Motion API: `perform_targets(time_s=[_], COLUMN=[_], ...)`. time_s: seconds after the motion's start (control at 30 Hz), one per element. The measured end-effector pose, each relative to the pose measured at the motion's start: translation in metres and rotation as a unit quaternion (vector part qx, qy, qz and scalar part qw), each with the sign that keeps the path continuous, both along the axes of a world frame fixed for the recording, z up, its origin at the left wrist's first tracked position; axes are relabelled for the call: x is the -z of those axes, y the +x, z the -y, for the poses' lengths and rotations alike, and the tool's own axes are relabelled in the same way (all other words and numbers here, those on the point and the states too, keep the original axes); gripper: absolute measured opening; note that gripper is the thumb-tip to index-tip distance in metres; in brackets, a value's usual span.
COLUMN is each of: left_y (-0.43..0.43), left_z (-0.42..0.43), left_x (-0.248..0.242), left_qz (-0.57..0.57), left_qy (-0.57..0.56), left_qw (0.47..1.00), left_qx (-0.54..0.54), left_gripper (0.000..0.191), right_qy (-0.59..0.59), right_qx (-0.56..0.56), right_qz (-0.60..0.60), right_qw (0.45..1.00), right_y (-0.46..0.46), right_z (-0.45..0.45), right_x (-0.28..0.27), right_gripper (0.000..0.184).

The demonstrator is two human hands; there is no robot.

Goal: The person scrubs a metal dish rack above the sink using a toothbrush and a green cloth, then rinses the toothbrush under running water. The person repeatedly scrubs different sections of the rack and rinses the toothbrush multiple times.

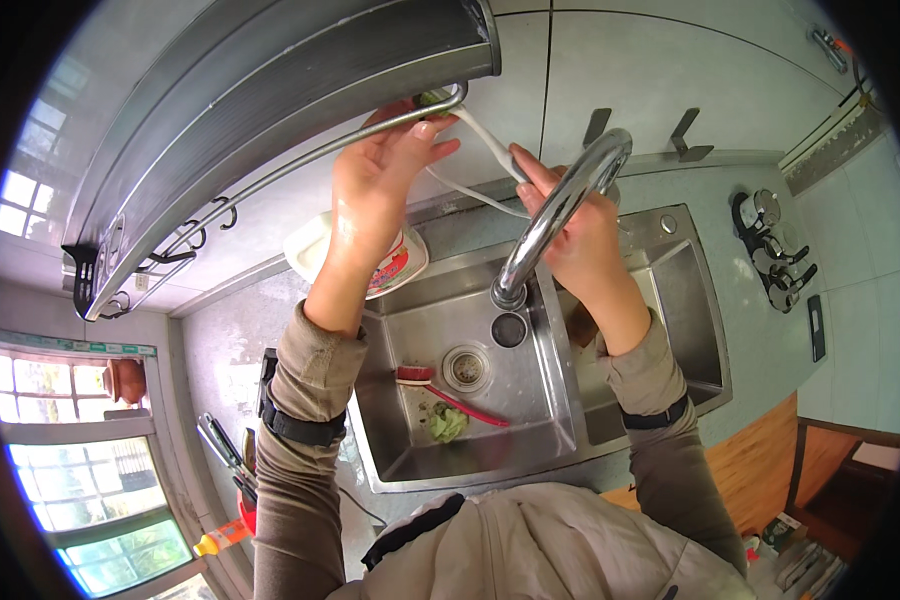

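My right hand (581, 232) is raised behind the chrome faucet (562, 214), gripping the grey end of a slender white-handled tool (484, 135). The far end of that tool runs up to a green piece (436, 99), partly hidden by the metal rail. My left hand (379, 176) is raised at the green piece with thumb and fingers spread; whether it grips the piece is hidden. A thin white cord (472, 196) curves between the hands. Below lies the steel double sink (420, 322), its left basin holding a red-handled brush (465, 405) and a crumpled green leaf (448, 424).
The grey wall rack (307, 90) and its metal rail (292, 166) with hooks overhang from the upper left. Behind my left wrist stands a white plastic jug (401, 266). Knives (225, 450) stand at left. A black stand with glassware (772, 247) is on the right counter.
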State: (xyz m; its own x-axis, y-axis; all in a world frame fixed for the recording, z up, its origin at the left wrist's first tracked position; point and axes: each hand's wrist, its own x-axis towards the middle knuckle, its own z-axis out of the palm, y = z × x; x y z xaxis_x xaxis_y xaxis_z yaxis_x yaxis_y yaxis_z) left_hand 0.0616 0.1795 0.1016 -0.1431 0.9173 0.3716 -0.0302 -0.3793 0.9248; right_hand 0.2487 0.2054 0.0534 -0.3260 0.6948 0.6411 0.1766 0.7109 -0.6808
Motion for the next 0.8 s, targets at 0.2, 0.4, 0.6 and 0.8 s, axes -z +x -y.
perform_targets(time_s=[0.2, 0.4, 0.6, 0.8], left_y=[0.001, 0.001, 0.005, 0.005], left_z=[0.0, 0.001, 0.003, 0.002], left_x=[-0.003, -0.005, -0.003, -0.006], left_qz=[0.0, 0.016, 0.048, 0.028], left_qy=[-0.002, -0.025, -0.008, -0.006], left_qw=[1.0, 1.0, 0.999, 0.999], left_qx=[0.026, 0.012, 0.0, 0.02], left_gripper=[0.035, 0.035, 0.035, 0.034], right_qy=[0.07, 0.067, 0.026, 0.162], right_qx=[-0.081, 0.006, 0.029, 0.108], right_qz=[-0.024, -0.005, -0.046, 0.038], right_qw=[0.994, 0.998, 0.998, 0.98], right_y=[0.007, 0.003, 0.001, -0.021], right_z=[0.007, 0.002, 0.01, -0.013], right_x=[0.007, 0.018, 0.021, 0.006], right_gripper=[0.039, 0.039, 0.034, 0.043])
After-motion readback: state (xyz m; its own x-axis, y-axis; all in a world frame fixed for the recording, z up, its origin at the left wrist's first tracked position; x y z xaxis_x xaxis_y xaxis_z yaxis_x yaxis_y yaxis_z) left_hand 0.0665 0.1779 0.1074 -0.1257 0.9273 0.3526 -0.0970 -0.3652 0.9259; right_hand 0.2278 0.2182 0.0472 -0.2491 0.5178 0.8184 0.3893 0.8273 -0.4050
